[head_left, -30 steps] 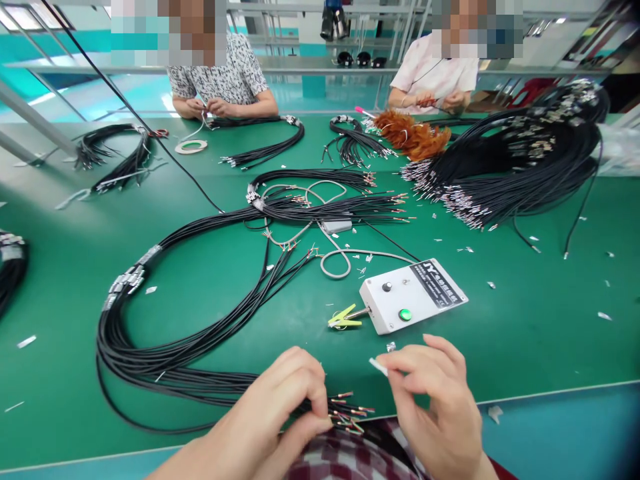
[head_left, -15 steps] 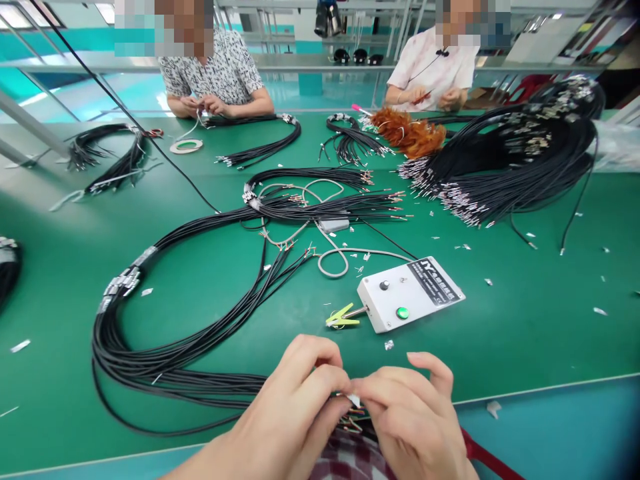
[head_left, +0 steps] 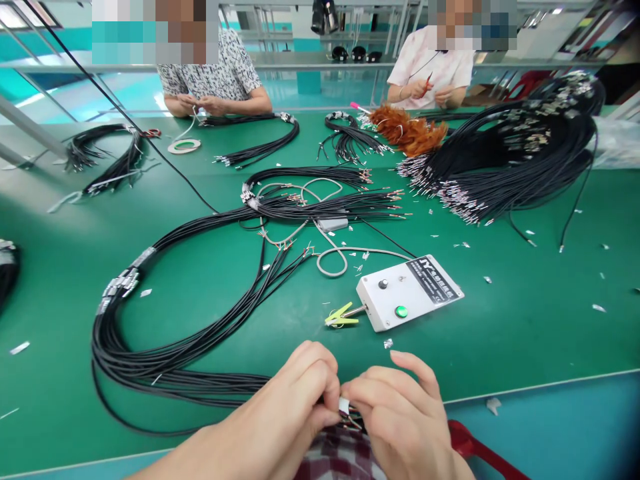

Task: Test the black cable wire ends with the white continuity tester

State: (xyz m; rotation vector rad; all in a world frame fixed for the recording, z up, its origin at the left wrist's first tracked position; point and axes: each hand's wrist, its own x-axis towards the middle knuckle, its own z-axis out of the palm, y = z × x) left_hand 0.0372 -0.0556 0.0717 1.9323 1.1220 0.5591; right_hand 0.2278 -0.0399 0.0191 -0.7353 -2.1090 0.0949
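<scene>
One white tab (head_left: 344, 405) pinched in right hand (head_left: 400, 410); left hand (head_left: 300, 393) pinches wire ends (head_left: 355, 423) alongside, likely for steadiness. Control box (head_left: 390, 305) sits beyond both, leaving finger room.

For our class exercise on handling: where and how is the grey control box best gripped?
Probably from above, at the end with the black label, thumb and fingers across the two long edges of the grey control box. It lies flat, those edges are straight, and that end is away from the knob, green button and yellow-green clip.
</scene>
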